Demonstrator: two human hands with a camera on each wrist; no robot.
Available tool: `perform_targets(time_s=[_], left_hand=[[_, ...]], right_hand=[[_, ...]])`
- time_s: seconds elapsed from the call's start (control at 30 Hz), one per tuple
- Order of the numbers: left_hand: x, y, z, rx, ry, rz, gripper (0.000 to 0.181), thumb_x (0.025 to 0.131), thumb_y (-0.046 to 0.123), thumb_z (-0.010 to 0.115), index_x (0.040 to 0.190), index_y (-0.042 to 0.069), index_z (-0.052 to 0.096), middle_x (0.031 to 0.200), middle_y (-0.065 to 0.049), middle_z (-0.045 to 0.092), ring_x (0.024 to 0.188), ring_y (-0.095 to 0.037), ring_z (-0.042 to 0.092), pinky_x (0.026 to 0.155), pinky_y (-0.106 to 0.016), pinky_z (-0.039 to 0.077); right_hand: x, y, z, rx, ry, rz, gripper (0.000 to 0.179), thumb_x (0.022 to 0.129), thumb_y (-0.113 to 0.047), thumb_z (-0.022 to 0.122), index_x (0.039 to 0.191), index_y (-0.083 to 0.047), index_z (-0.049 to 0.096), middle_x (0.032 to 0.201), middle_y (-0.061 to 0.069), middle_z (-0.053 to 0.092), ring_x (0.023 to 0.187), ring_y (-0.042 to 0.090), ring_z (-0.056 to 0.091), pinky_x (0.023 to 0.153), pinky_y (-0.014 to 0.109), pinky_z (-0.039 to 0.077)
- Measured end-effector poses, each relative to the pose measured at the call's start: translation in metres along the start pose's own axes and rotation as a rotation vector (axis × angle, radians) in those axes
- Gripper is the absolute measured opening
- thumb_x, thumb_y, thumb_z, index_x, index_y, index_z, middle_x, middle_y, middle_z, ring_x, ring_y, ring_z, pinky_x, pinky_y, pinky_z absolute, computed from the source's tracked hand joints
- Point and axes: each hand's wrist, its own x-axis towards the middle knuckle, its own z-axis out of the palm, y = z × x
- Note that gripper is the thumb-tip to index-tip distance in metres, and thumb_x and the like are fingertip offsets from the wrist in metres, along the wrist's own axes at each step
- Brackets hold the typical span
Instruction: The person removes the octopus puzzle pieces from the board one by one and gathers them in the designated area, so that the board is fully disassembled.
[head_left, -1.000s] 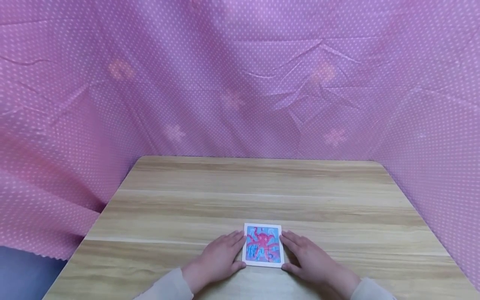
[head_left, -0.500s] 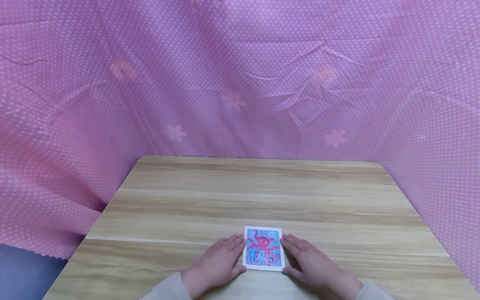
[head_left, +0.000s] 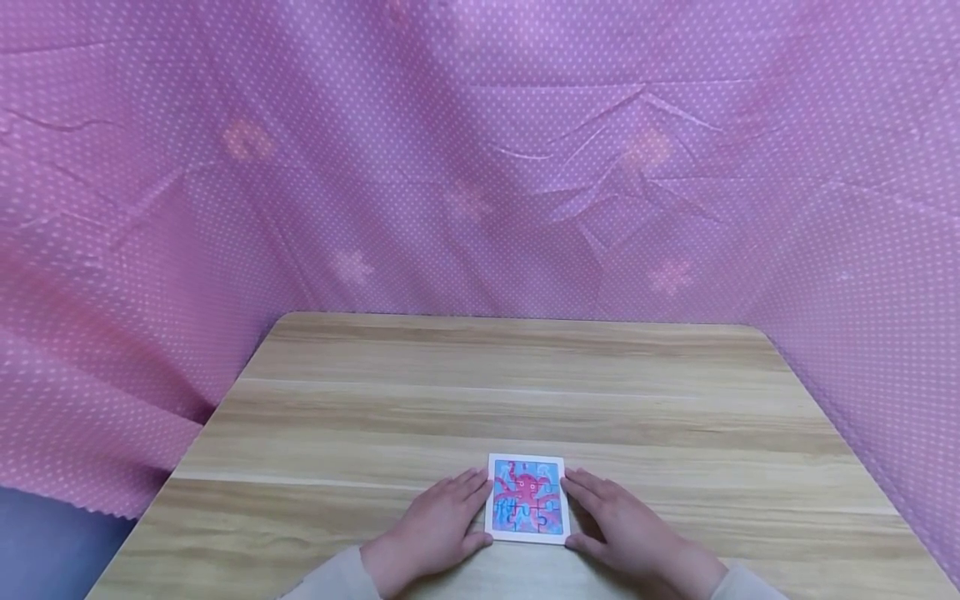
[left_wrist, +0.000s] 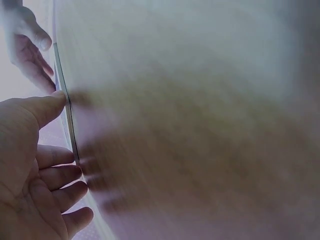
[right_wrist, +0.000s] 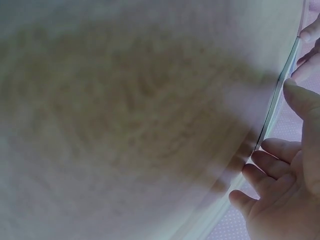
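Note:
A small square jigsaw puzzle (head_left: 527, 497) in a white frame lies flat near the front of the table, its pieces forming a red octopus on blue. From the left side, my left hand (head_left: 435, 525) touches the frame's edge with thumb and fingertips, the fingers loosely extended. My right hand (head_left: 626, 525) mirrors it on the right edge. In the left wrist view the left thumb (left_wrist: 50, 107) and fingers meet the thin frame edge (left_wrist: 72, 127). The right wrist view has the right hand (right_wrist: 290, 175) at the opposite edge, fingers slightly bent.
The wood-grain table (head_left: 510, 383) extends beyond the puzzle to its rounded far corners. A pink dotted curtain (head_left: 465, 167) hangs behind it and along both sides. Blue-grey floor or cloth (head_left: 52, 542) shows at lower left.
The puzzle has slid slightly toward me, mostly between the first two frames, with both hands staying at its sides. Little differs in the last half second.

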Motion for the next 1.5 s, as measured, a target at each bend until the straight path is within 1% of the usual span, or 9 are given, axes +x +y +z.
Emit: perform_targets(time_s=[0.17, 0.33, 0.5, 0.7, 0.83, 1.07, 1.27, 1.4, 1.5], left_hand=[[-0.001, 0.000, 0.001, -0.031, 0.007, -0.002, 0.068, 0.091, 0.052, 0.056, 0.142, 0.008, 0.045, 0.148, -0.008, 0.039, 0.136, -0.023, 0.034, 0.107, -0.041, 0.031], [-0.003, 0.002, 0.000, -0.036, 0.039, 0.032, 0.064, 0.090, 0.050, 0.057, 0.141, 0.011, 0.048, 0.147, -0.010, 0.039, 0.135, -0.024, 0.036, 0.107, -0.041, 0.032], [-0.005, 0.004, -0.001, -0.051, 0.037, 0.048, 0.060, 0.091, 0.048, 0.058, 0.140, 0.014, 0.049, 0.147, -0.011, 0.040, 0.134, -0.025, 0.036, 0.106, -0.042, 0.033], [-0.007, 0.003, -0.001, -0.064, 0.026, 0.058, 0.058, 0.092, 0.046, 0.057, 0.141, 0.016, 0.049, 0.147, -0.010, 0.039, 0.134, -0.025, 0.036, 0.106, -0.043, 0.033], [-0.008, 0.002, -0.001, -0.062, 0.045, 0.073, 0.056, 0.092, 0.044, 0.057, 0.140, 0.016, 0.050, 0.147, -0.011, 0.040, 0.133, -0.025, 0.038, 0.106, -0.043, 0.034], [-0.006, -0.002, 0.003, -0.039, 0.085, 0.104, 0.053, 0.093, 0.042, 0.057, 0.139, 0.019, 0.051, 0.145, -0.012, 0.042, 0.132, -0.027, 0.040, 0.103, -0.043, 0.037], [-0.006, -0.002, 0.005, -0.030, 0.110, 0.126, 0.052, 0.093, 0.040, 0.058, 0.141, 0.022, 0.049, 0.144, -0.013, 0.043, 0.130, -0.028, 0.042, 0.101, -0.044, 0.040], [-0.005, -0.003, 0.005, -0.014, 0.119, 0.140, 0.053, 0.093, 0.039, 0.058, 0.142, 0.021, 0.048, 0.143, -0.014, 0.043, 0.129, -0.028, 0.043, 0.101, -0.043, 0.039], [-0.005, -0.003, 0.005, 0.003, 0.127, 0.153, 0.052, 0.093, 0.039, 0.058, 0.140, 0.019, 0.050, 0.143, -0.015, 0.044, 0.129, -0.027, 0.043, 0.102, -0.042, 0.039]], right_hand=[[0.000, 0.000, 0.000, -0.007, 0.058, -0.004, 0.072, 0.088, -0.050, 0.061, 0.142, -0.005, 0.044, 0.146, 0.009, 0.040, 0.132, 0.030, 0.038, 0.105, 0.050, 0.033], [0.005, 0.000, 0.000, -0.048, 0.130, -0.027, 0.067, 0.087, -0.043, 0.066, 0.139, -0.004, 0.047, 0.143, 0.012, 0.044, 0.129, 0.029, 0.041, 0.104, 0.047, 0.034], [0.014, -0.003, 0.000, -0.057, 0.148, -0.027, 0.067, 0.087, -0.042, 0.067, 0.139, -0.006, 0.048, 0.142, 0.011, 0.045, 0.128, 0.028, 0.043, 0.103, 0.046, 0.036], [0.031, -0.015, -0.001, -0.051, 0.128, -0.017, 0.067, 0.087, -0.046, 0.065, 0.140, -0.010, 0.048, 0.141, 0.010, 0.045, 0.127, 0.030, 0.045, 0.101, 0.046, 0.039], [0.042, -0.024, -0.001, -0.049, 0.120, -0.031, 0.065, 0.087, -0.044, 0.067, 0.139, -0.010, 0.049, 0.140, 0.012, 0.046, 0.125, 0.031, 0.046, 0.100, 0.046, 0.040], [0.059, -0.036, 0.002, -0.059, 0.114, -0.075, 0.062, 0.088, -0.042, 0.066, 0.138, -0.010, 0.050, 0.136, 0.012, 0.048, 0.123, 0.029, 0.048, 0.100, 0.045, 0.041], [0.071, -0.041, 0.004, -0.085, 0.106, -0.096, 0.060, 0.090, -0.046, 0.062, 0.137, -0.011, 0.052, 0.131, 0.010, 0.050, 0.119, 0.025, 0.050, 0.099, 0.041, 0.042], [0.078, -0.042, 0.004, -0.075, 0.105, -0.096, 0.058, 0.089, -0.042, 0.064, 0.135, -0.010, 0.054, 0.126, 0.009, 0.052, 0.115, 0.024, 0.052, 0.097, 0.040, 0.044], [0.082, -0.043, 0.004, -0.037, 0.095, -0.073, 0.054, 0.088, -0.038, 0.067, 0.133, -0.010, 0.056, 0.123, 0.009, 0.053, 0.111, 0.024, 0.054, 0.096, 0.041, 0.045]])
